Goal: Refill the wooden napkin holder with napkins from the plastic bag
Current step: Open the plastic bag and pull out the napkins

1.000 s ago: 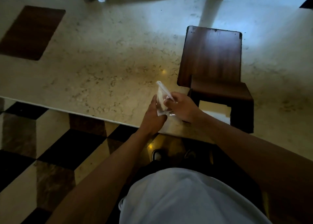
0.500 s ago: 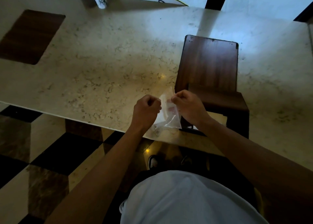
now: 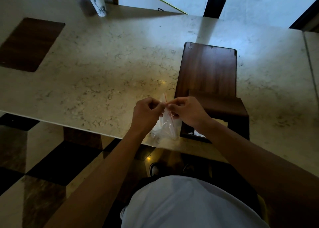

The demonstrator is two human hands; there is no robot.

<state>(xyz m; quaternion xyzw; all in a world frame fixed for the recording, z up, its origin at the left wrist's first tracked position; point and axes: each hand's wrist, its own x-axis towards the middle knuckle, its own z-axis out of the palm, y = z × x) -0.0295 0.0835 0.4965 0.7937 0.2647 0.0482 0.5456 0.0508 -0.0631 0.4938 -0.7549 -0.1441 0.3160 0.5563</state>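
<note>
a person stands at a marble desk [image 3: 103, 76], both hands raised over its near edge. the left hand [image 3: 146, 114] and right hand [image 3: 187, 111] are curled, fingertips pressed together, each pinching the top of a clear bag [image 3: 164, 126] with a thin red strip along its mouth. the knuckles nearly touch, and they hide most of the bag's upper edge, so whether the mouth is sealed or parted cannot be told. the bag's lower end rests on the desk close to the edge, just left of the holder [image 3: 209, 89]. its contents are pale and blurred through the plastic; single napkins cannot be made out.

the holder, dark wood, lies on the desk with a long flat back stretching away from the person and a lower box-like part nearer them. the right wrist covers part of its near corner. a pale sheet shows in the opening at its near end, mostly in shadow.

a dark wooden panel [image 3: 29, 44] is set into the desk at far left, cut off by the frame. two pale cups [image 3: 96, 1] stand at the far edge, tops cropped. below the desk, a chequered floor [image 3: 43, 167] and the tips of shoes [image 3: 154, 170] show dimly; a white shirt [image 3: 189, 203] fills the bottom of the view.
</note>
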